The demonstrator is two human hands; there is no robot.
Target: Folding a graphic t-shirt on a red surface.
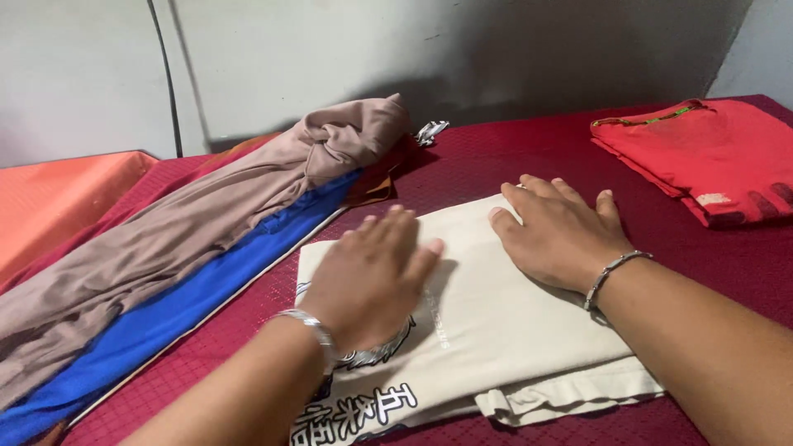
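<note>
A cream folded garment (496, 322) with a dark printed design near its front edge lies on the dark red cloth (496, 157) in front of me. My left hand (372, 277) rests flat on its left part, fingers spread and slightly blurred. My right hand (557, 231) presses flat on its upper right part, fingers apart. Each wrist wears a silver bracelet. Neither hand grips anything.
A folded red garment (702, 157) lies at the far right. To the left, a taupe garment (206, 223) lies over a blue one (182, 306) in a long heap. An orange cloth (58, 198) is at far left. A grey wall with a black cable (169, 83) stands behind.
</note>
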